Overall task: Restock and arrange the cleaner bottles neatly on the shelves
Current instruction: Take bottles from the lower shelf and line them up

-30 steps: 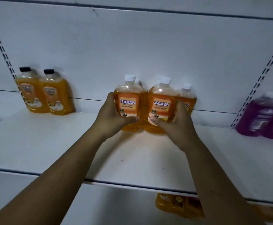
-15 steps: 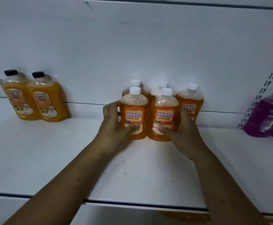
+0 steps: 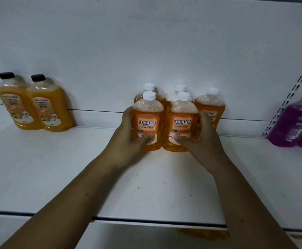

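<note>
Two orange cleaner bottles with white caps stand side by side on the white shelf (image 3: 56, 168). My left hand (image 3: 128, 139) grips the left front bottle (image 3: 147, 119), thumb across its label. My right hand (image 3: 198, 141) grips the right front bottle (image 3: 182, 121) the same way. Behind them stand three more white-capped orange bottles: a back left bottle (image 3: 150, 88), a back middle bottle (image 3: 179, 88) and a back right bottle (image 3: 211, 106), close to the back wall.
Two larger orange bottles with black caps (image 3: 33, 103) stand at the far left against the back panel. Purple bottles (image 3: 297, 123) stand at the right beyond a slotted upright (image 3: 293, 90). Below the shelf edge, something orange (image 3: 200, 232) shows on the lower level.
Both hands have set the two front bottles upright on the shelf, in front of the back row. The view has dropped a little, so the back bottles show more.
</note>
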Tool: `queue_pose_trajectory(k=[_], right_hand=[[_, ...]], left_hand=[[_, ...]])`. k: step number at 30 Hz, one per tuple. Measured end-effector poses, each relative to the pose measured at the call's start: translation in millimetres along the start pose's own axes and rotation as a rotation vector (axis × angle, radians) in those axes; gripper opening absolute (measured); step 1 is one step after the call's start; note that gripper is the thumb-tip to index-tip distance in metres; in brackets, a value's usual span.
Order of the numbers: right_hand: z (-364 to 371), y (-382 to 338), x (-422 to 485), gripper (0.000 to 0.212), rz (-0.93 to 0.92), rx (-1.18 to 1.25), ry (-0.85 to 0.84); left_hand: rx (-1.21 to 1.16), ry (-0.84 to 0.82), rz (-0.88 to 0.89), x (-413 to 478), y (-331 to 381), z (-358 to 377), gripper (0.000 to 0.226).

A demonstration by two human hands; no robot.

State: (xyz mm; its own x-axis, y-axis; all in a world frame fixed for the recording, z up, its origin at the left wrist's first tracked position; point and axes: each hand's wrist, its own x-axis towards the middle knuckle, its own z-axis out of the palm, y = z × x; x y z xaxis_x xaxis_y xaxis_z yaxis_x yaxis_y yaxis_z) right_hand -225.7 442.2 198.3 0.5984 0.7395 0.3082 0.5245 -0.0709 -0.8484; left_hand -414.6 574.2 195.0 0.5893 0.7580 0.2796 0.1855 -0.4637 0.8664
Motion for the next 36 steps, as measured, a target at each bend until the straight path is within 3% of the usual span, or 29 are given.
queue_pose_trajectory(k=[8,14,23,29,32,36], right_hand=[[-16,-20,-18,0.087,-0.017,0.004,0.0],[-55,-34,-74,0.064,-0.131,-0.16,0.107],[-88,-20,-184,0.052,-0.161,-0.358,-0.053],[-123,13,-234,0.044,-0.288,-0.444,-0.063],[-141,39,-244,0.041,-0.314,-0.428,-0.084],[-171,80,-250,0.045,-0.258,-0.414,-0.146]], left_hand=[[0.096,0.057,-0.074,-9,28,-12,0.111],[0.367,0.208,0.113,-70,52,-30,0.082],[0.551,-0.014,0.194,-159,56,10,0.071],[0.578,0.018,0.386,-221,64,47,0.052],[0.596,0.015,0.377,-249,65,78,0.046],[0.642,-0.05,0.236,-266,54,127,0.048]])
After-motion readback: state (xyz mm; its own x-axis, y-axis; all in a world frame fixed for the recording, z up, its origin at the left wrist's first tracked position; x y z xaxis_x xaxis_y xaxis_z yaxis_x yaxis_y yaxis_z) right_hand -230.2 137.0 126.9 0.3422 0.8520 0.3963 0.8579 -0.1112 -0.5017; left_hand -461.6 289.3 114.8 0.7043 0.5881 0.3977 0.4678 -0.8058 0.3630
